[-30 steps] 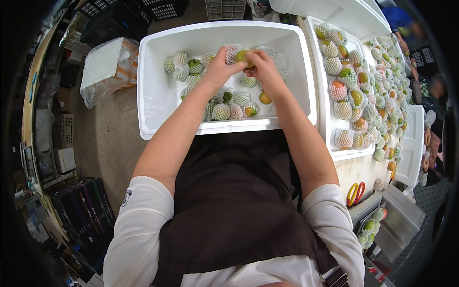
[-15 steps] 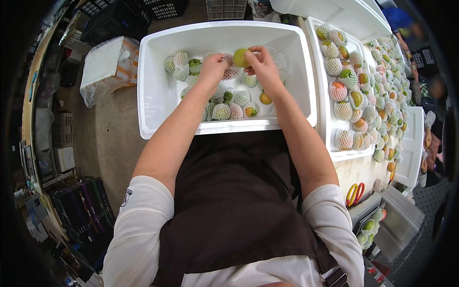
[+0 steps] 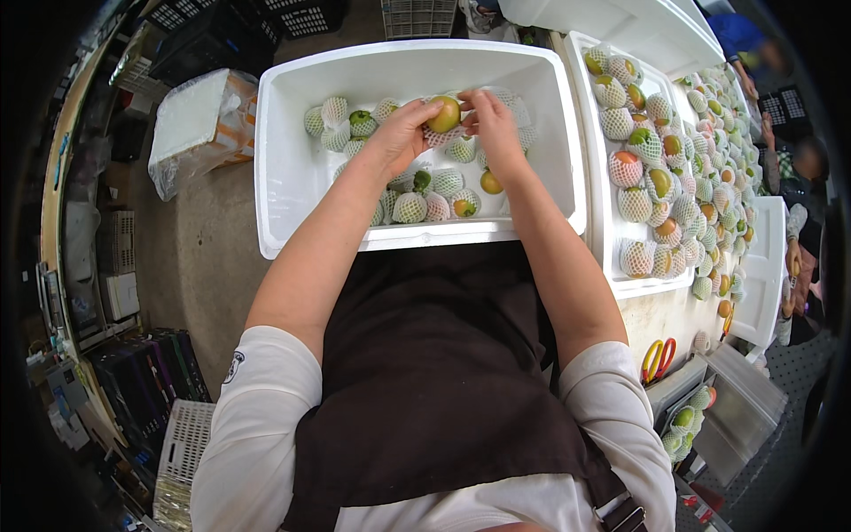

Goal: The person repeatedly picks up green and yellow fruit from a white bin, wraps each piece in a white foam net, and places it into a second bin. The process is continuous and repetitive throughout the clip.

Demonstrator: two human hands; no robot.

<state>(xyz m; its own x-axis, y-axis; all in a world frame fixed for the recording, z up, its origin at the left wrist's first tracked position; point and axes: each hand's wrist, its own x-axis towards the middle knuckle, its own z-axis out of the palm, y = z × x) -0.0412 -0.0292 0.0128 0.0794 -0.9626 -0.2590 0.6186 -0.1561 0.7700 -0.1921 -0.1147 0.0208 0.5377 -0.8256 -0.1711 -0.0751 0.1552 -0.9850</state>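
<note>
My left hand is closed round a round yellow-green fruit above the white foam box. A pinkish foam net sleeve hangs under the fruit and covers its lower side. My right hand is at the fruit's right side, its bent fingers pinching at the sleeve's edge; the fingertips are partly hidden. Below my hands, several fruits in white net sleeves lie in the box. A bare orange-green fruit lies near my right wrist.
At the right, a shallow white foam tray holds several netted fruits, with more beyond it. Red-and-yellow-handled scissors lie on the table at its near side. A wrapped carton stands left of the box. A white crate is at the lower left.
The fruit has passed from my right hand to my left and turned, with the net sleeve now beneath it. A white crate has come into view at lower left.
</note>
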